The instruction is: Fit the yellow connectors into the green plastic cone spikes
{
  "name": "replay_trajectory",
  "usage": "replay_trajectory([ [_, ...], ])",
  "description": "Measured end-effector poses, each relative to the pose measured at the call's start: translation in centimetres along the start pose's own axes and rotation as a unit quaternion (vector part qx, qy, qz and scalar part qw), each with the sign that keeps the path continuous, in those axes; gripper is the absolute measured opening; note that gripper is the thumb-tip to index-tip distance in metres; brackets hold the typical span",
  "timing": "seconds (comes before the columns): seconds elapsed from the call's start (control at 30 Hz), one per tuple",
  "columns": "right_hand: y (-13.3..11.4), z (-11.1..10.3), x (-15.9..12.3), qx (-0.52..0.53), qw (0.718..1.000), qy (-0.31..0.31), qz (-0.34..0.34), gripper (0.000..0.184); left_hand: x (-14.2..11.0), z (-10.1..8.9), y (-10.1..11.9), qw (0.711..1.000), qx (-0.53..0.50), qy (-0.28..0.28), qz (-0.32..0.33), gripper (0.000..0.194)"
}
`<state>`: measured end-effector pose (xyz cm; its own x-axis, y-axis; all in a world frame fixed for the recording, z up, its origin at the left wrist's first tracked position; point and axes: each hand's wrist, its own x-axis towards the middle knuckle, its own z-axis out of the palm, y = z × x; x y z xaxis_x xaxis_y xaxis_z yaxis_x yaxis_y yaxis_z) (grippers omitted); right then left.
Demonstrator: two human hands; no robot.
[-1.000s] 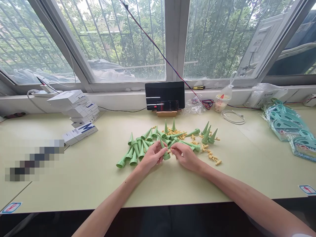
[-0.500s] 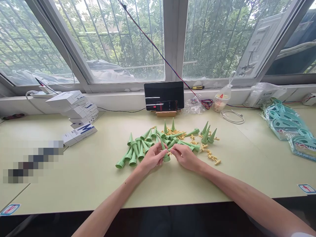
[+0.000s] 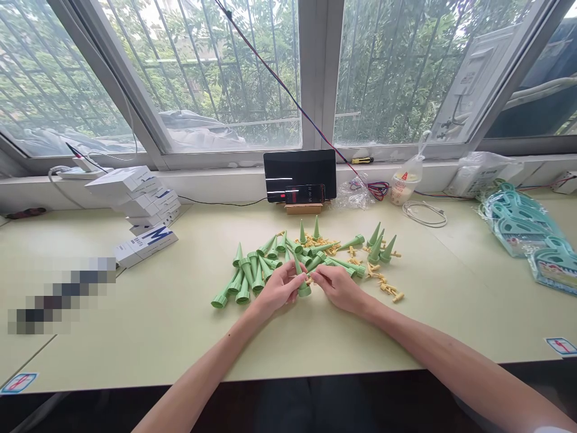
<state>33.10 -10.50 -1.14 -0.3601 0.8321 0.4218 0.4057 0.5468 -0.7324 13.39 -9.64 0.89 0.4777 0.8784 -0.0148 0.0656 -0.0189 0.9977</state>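
My left hand (image 3: 283,285) is closed around a green plastic watering spike (image 3: 304,289), its point tilted up and its wide cap end toward me. My right hand (image 3: 332,284) pinches a small yellow valve (image 3: 309,280) at the side of that spike; the fingertips hide most of it. To the left lies a heap of green spikes (image 3: 243,293), most on their sides. Loose yellow valves (image 3: 329,247) are piled behind my hands, and others (image 3: 386,285) lie to the right. Several spikes (image 3: 375,252) stand upright at the right, at least one with a yellow valve in its side.
A dark tablet (image 3: 300,168) with a phone (image 3: 305,193) before it leans at the back. White boxes (image 3: 135,192) are stacked at left. A bagged cup (image 3: 402,186), a coiled white cable (image 3: 424,214) and teal packaged items (image 3: 518,219) are on the right.
Both hands stay almost in place, the left on the spike and the right at the yellow valve. Only small finger movement shows; the view shifts slightly.
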Motion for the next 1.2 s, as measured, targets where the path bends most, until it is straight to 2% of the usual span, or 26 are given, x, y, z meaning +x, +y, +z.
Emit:
replay_trajectory([
  [0.27,0.0,0.0,-0.1,-0.01,0.999,-0.029,-0.015,0.046,0.0,0.1,0.2,1.0,-0.001,0.002,-0.001,0.037],
  [0.73,0.0,0.2,-0.1,0.0,0.999,-0.049,0.001,0.052,-0.1,0.3,-0.6,0.998,0.023,-0.053,0.033,0.028],
  [0.9,-0.2,0.2,-0.1,-0.007,0.999,-0.053,-0.001,0.051,-0.5,0.4,-0.8,0.989,0.126,-0.025,0.075,0.022],
  [1.2,-0.1,0.3,-0.3,0.014,0.999,-0.048,0.017,0.05,-0.7,0.5,-0.8,0.949,0.273,0.025,0.156,0.012],
])
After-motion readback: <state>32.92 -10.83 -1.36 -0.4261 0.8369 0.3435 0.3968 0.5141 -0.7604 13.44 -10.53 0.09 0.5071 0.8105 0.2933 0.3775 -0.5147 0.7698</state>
